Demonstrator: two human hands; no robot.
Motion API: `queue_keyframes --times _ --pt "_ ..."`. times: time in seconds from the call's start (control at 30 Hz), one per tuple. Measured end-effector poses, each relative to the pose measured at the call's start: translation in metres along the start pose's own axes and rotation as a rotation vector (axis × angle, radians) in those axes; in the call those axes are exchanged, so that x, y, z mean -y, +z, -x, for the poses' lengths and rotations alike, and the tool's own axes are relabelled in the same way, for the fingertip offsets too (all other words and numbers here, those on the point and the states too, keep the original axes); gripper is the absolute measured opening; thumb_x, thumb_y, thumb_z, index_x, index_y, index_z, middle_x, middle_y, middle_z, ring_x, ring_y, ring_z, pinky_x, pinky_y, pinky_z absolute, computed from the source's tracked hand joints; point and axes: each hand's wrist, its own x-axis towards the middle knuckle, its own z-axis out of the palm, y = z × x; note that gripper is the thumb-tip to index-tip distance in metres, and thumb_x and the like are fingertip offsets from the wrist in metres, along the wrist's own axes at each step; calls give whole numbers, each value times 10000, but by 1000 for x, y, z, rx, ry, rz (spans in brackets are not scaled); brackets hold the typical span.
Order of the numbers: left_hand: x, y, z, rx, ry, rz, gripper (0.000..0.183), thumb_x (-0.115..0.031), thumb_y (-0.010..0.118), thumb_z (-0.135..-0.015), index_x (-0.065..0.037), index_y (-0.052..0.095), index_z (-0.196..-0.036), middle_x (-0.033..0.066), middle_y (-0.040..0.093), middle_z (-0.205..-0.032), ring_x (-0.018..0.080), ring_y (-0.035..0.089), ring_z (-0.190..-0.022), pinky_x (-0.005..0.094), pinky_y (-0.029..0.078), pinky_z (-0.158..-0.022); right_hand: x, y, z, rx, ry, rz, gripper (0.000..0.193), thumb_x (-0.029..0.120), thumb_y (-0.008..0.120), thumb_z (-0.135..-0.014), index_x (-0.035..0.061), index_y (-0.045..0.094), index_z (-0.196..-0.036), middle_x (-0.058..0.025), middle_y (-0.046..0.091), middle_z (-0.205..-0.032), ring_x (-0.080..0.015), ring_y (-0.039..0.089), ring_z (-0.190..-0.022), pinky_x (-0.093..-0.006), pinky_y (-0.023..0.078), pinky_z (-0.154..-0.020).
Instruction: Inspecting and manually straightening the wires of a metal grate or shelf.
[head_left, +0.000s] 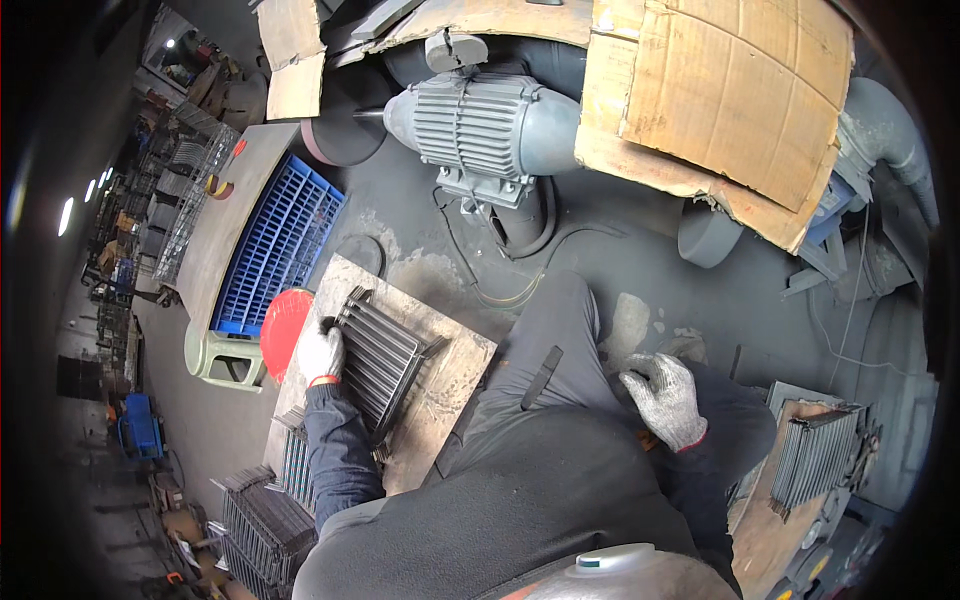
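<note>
My left hand [322, 352], in a whitish knit glove with dark fingertips, grips the left edge of a dark metal grate [385, 355]. The grate has long parallel bars and rests on a worn wooden board [440, 400] left of my legs; others appear stacked under it. My right hand [665, 400], in a similar glove with a red cuff, is over my right leg, apart from the grates. Its fingers are loosely bent, the thumb stands off from them, and I see nothing in it.
More grates are piled at lower left [262, 530] and on a board at right [815, 455]. Ahead stands a grey electric motor [470, 125] with cables on the floor. Cardboard [720, 110] covers machinery at upper right. A blue plastic crate [280, 245], red round seat [285, 330] and green stool [225, 360] are left.
</note>
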Motion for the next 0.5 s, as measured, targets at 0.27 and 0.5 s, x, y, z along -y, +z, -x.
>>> queue_keyframes --times 0.27,0.5 --pt "-57 -76 2 202 -250 508 358 -104 617 -976 13 767 -1279 114 798 -997 214 746 -864 350 595 -794 -10 -21 10 -104 156 -125 231 64 801 -950 -34 783 -1160 -190 795 -1040 -329 774 -982 -407 596 -879" --pt "-195 -137 29 151 440 339 293 -4 632 -963 13 755 -1227 74 732 -913 163 699 -787 328 563 -685 15 -2 -15 -59 206 -413 421 77 801 -968 -32 708 -1363 -202 769 -1276 -302 766 -1070 -399 597 -969"
